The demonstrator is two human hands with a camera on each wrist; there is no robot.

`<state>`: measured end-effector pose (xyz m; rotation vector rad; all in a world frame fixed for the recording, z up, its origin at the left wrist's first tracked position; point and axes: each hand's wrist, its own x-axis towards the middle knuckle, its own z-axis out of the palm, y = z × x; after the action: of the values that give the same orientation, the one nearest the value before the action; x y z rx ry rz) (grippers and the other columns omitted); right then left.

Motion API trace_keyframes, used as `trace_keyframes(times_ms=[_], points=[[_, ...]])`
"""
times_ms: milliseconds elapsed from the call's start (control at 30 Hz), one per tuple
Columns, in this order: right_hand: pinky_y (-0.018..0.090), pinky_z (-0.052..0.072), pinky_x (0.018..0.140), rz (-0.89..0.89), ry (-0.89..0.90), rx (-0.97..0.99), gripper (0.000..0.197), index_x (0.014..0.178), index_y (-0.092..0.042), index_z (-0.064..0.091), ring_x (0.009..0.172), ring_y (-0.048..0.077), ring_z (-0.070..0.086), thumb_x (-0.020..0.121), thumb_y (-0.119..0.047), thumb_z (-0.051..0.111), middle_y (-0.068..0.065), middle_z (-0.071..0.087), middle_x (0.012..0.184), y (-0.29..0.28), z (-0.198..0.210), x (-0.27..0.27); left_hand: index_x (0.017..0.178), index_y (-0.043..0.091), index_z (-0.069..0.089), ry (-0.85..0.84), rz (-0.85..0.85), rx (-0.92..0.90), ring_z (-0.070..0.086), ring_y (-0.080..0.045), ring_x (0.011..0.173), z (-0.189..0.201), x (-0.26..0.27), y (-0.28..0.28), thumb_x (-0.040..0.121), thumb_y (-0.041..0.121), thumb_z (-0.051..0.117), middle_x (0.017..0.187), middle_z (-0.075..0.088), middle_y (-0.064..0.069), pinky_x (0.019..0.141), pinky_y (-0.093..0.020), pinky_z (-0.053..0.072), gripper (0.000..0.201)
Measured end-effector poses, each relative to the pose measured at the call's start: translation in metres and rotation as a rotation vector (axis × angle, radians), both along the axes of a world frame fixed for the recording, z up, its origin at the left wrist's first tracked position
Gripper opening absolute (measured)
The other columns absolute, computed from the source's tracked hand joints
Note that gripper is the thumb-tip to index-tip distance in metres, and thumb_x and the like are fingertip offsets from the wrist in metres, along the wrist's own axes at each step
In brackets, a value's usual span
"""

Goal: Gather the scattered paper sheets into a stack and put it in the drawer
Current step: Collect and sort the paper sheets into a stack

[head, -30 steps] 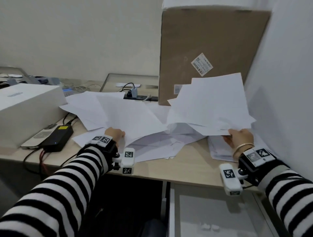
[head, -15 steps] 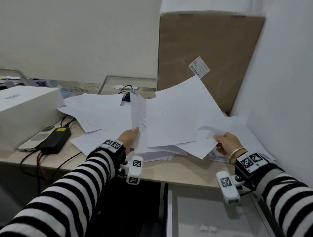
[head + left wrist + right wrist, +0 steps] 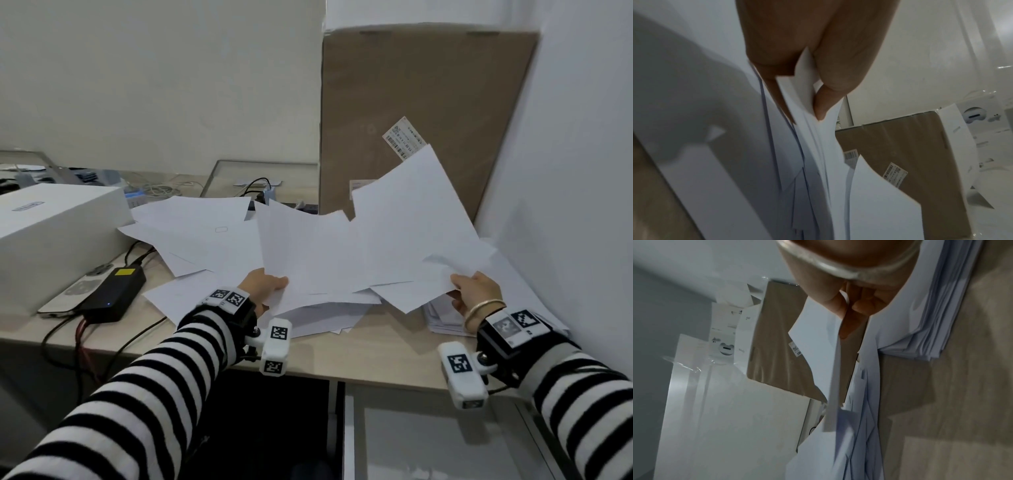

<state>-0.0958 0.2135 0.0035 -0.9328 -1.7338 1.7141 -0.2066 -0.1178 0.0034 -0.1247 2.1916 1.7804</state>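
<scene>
White paper sheets (image 3: 342, 253) lie in a loose heap on the wooden desk (image 3: 376, 349). My left hand (image 3: 263, 286) pinches the near left edge of a raised bundle; the left wrist view shows thumb and fingers gripping the paper sheets (image 3: 805, 91). My right hand (image 3: 474, 289) pinches the near right corner of raised sheets, seen also in the right wrist view as fingers closed on paper sheets (image 3: 818, 321). More sheets (image 3: 191, 229) lie flat at the left. A neater paper stack (image 3: 442, 317) sits under my right hand, also visible as the paper stack (image 3: 941, 305). The open drawer (image 3: 428, 438) is below the desk front.
A tall brown cardboard box (image 3: 428, 102) leans against the wall behind the papers. A white box (image 3: 51, 233) stands at the left, with a black power adapter (image 3: 113, 291) and cables beside it. A white wall (image 3: 582, 205) closes the right side.
Both hands have lifted and drawn the sheets together toward the middle. The left hand went from resting on the pile to pinching a raised bundle. The right hand's sheets shifted left.
</scene>
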Motion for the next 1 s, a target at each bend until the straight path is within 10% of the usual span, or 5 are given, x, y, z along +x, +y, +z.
trace_keyframes(times_ms=[233,400,633,833,1000], points=[[0.013,0.039,0.036,-0.063,0.083,-0.128,0.027,0.069,-0.014,0.040,0.061,0.016,0.056,0.091,-0.004,0.051,0.007,0.053,0.069,0.009,0.004,0.004,0.126,-0.003,0.052,0.007,0.059,-0.064,0.057,-0.035,0.110,-0.004,-0.009,-0.007,0.093,0.006,0.052,0.121,0.060,-0.021,0.100,-0.043,0.044,0.034],[0.027,0.039,0.049,-0.093,0.148,-0.201,0.024,0.071,-0.012,0.040,0.062,0.020,0.053,0.090,-0.005,0.054,0.009,0.052,0.072,0.012,0.013,0.005,0.131,-0.007,0.046,0.040,0.137,-0.135,0.052,-0.028,0.103,-0.003,-0.015,-0.012,0.093,-0.002,0.047,0.128,0.054,-0.023,0.085,-0.039,0.042,0.039],[0.011,0.046,0.038,0.028,0.159,-0.192,0.026,0.073,-0.017,0.039,0.062,0.014,0.052,0.095,-0.006,0.048,0.004,0.049,0.075,-0.015,0.025,-0.002,0.106,0.007,0.053,0.030,0.067,0.132,0.052,-0.024,0.076,0.002,0.000,0.011,0.091,0.002,0.044,0.095,0.054,-0.011,0.056,-0.027,0.044,0.019],[0.021,0.050,0.039,0.127,0.182,-0.243,0.024,0.069,-0.005,0.046,0.052,0.022,0.059,0.089,0.007,0.047,0.021,0.057,0.080,-0.062,0.014,-0.012,0.117,0.016,0.057,-0.016,-0.159,0.339,0.065,-0.024,0.097,0.016,0.015,0.046,0.096,0.038,0.053,0.108,0.068,-0.005,0.080,-0.035,0.054,0.031],[0.019,0.048,0.039,0.263,0.014,-0.310,0.014,0.075,-0.008,0.053,0.052,0.018,0.060,0.087,-0.002,0.057,0.006,0.057,0.066,-0.074,0.008,-0.011,0.127,0.007,0.055,0.036,-0.204,0.237,0.063,-0.030,0.104,0.013,0.013,0.051,0.089,0.005,0.061,0.120,0.065,-0.012,0.085,-0.037,0.051,0.039]])
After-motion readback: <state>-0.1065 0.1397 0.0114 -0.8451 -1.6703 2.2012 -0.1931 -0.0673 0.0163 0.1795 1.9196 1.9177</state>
